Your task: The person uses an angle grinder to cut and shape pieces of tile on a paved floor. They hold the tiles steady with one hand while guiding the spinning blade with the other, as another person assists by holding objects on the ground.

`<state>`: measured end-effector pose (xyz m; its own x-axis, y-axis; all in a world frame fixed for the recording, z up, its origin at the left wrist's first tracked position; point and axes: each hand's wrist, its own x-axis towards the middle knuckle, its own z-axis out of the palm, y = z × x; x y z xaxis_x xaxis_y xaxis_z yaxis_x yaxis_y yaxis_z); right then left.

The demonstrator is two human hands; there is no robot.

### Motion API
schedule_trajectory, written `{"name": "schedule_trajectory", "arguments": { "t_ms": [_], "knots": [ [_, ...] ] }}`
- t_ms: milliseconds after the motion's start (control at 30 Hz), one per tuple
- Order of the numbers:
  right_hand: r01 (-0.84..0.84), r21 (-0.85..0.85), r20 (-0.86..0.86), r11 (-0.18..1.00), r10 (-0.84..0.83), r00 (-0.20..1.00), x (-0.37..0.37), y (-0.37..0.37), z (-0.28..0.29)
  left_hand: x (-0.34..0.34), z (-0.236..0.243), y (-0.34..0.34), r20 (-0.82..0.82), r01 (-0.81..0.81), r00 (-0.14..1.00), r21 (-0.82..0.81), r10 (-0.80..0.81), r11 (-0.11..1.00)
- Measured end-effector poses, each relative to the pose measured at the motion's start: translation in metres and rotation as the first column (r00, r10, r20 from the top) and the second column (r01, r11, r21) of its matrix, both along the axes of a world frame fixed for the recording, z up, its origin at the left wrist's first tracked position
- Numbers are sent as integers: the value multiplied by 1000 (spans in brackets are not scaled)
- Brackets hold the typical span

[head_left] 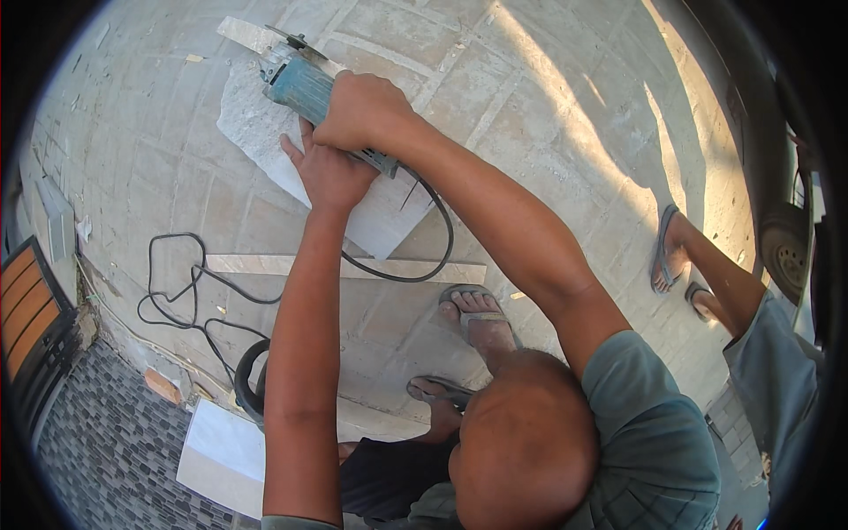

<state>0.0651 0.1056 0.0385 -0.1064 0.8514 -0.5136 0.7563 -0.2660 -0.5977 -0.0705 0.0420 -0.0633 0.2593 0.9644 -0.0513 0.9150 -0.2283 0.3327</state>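
My right hand (362,110) is closed round the teal body of an angle grinder (296,84), whose cutting disc (290,42) is at the upper end, over a pale tile strip (243,34). My left hand (336,177) lies beside and partly under the grinder, little finger stretched out and spread, other fingers partly hidden; whether it touches the tool is unclear. A white slab (389,230), coated with pale dust toward the upper left, lies beneath both hands. A black cord (450,225) runs from the grinder's rear and loops down.
A long tile strip (230,263) and pale tiles (212,450) lie lower down. My sandalled feet (486,327) are below the slab. Another person's legs (724,283) stand right, near a wheel (782,256). A slatted wooden bench (26,309) is at left. My head (526,442) shows low centre.
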Motion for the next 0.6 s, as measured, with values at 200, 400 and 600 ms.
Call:
{"name": "schedule_trajectory", "arguments": {
  "t_ms": [200,400,600],
  "knots": [
    [17,45,-35,999,-16,999,3,-3,-7,2,4,1,-22,8,1000,-41,-9,999],
    [17,53,-35,998,-15,999,2,-5,-4,-2,2,-1,-7,11,1000,24,-11,1000],
    [1,39,-39,999,1,999,4,-7,1,-2,1,0,-41,11,999,14,-10,1000]
  ]
}}
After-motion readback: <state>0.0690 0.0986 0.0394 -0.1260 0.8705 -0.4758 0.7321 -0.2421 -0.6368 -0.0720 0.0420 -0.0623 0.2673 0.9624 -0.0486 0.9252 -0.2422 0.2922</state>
